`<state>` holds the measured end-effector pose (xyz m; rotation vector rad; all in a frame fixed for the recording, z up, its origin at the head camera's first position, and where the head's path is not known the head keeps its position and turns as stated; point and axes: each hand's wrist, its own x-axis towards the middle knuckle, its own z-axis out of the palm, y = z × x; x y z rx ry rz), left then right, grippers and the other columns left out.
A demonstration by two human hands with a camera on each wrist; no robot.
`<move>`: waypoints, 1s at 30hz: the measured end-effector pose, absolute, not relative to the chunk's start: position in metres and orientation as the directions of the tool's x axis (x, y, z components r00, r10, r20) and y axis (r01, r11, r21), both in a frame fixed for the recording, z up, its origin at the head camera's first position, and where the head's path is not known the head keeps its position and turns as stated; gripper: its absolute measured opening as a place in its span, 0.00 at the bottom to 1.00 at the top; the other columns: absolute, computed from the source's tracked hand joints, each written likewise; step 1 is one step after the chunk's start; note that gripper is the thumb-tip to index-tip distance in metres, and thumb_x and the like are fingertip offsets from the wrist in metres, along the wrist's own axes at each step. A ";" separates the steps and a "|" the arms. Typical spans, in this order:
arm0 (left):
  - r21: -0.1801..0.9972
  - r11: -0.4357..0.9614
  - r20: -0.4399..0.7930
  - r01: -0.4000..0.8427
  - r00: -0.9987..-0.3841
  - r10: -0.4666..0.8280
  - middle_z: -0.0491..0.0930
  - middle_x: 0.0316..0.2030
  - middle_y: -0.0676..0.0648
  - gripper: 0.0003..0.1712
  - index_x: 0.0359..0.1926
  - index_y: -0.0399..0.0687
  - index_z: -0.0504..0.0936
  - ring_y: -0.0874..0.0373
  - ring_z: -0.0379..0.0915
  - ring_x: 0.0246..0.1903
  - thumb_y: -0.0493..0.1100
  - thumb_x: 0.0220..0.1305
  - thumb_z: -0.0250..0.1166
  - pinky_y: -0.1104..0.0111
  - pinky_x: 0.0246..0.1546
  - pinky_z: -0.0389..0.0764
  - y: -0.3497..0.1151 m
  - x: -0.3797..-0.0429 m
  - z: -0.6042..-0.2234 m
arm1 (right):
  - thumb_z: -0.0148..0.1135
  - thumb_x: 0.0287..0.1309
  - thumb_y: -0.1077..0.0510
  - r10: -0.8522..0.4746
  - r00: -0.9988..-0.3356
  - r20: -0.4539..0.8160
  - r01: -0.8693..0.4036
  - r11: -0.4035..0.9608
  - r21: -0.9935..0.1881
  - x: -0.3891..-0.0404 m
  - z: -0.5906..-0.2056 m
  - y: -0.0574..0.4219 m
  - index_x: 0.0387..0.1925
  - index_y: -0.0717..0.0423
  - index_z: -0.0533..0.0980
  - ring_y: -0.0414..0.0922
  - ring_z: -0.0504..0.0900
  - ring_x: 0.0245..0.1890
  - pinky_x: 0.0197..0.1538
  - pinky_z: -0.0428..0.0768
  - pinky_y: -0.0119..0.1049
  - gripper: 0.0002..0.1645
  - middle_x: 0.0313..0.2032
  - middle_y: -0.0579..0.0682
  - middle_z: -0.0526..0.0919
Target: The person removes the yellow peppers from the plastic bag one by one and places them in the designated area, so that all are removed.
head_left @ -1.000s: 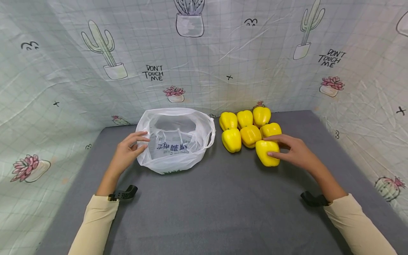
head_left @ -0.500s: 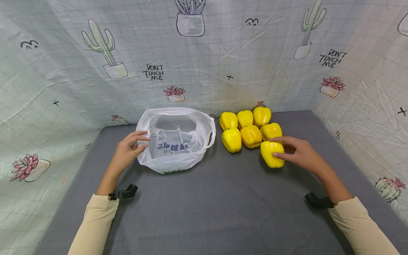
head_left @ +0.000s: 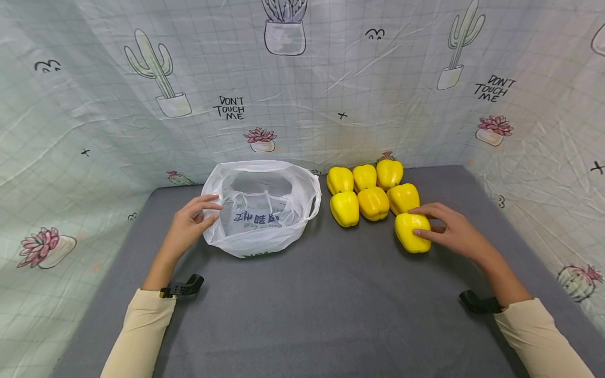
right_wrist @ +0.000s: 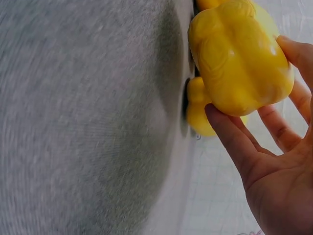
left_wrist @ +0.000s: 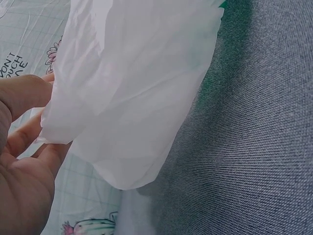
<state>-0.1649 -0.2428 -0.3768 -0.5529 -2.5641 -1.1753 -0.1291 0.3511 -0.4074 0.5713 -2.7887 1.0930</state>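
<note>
In the head view, a white plastic bag stands with its mouth open and printed writing showing inside. My left hand holds its left rim between thumb and fingers; the left wrist view shows the film of the bag hiding some fingertips. On the right, my right hand grips a yellow bell pepper from its right side. The right wrist view has this pepper between thumb and fingers, seemingly just off the cloth. Several more yellow bell peppers sit in two rows behind it.
Grey cloth covers the table in front of the bag and peppers. A patterned curtain with cactus drawings closes off the back and both sides. Each wrist carries a black camera mount.
My right hand has carried the bell pepper to the right and slightly nearer, uncovering more of the pepper behind. The left hand and the bag have stayed put.
</note>
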 end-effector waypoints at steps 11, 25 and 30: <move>0.679 0.592 0.374 0.434 -0.898 0.229 0.74 0.64 0.35 0.11 0.50 0.34 0.85 0.38 0.65 0.67 0.28 0.67 0.66 0.70 0.54 0.73 -0.243 -0.163 -0.375 | 0.67 0.68 0.53 -0.325 -0.929 0.177 -0.361 0.695 -0.622 -0.134 -0.411 0.361 0.67 0.47 0.75 0.46 0.76 0.61 0.55 0.80 0.59 0.28 0.62 0.52 0.77; 0.684 0.606 0.356 0.407 -0.910 0.211 0.73 0.67 0.40 0.12 0.53 0.38 0.85 0.41 0.63 0.69 0.33 0.71 0.63 0.47 0.56 0.73 -0.262 -0.185 -0.406 | 0.63 0.71 0.54 -0.340 -0.922 0.188 -0.382 0.710 -0.592 -0.139 -0.415 0.366 0.67 0.49 0.74 0.36 0.73 0.58 0.59 0.75 0.56 0.25 0.63 0.55 0.76; 0.676 0.597 0.372 0.433 -0.899 0.230 0.73 0.67 0.44 0.13 0.54 0.43 0.85 0.46 0.68 0.63 0.35 0.71 0.65 0.65 0.48 0.72 -0.266 -0.182 -0.407 | 0.62 0.72 0.55 -0.348 -0.921 0.175 -0.379 0.699 -0.606 -0.138 -0.415 0.369 0.68 0.46 0.73 0.28 0.70 0.58 0.58 0.77 0.54 0.25 0.65 0.51 0.75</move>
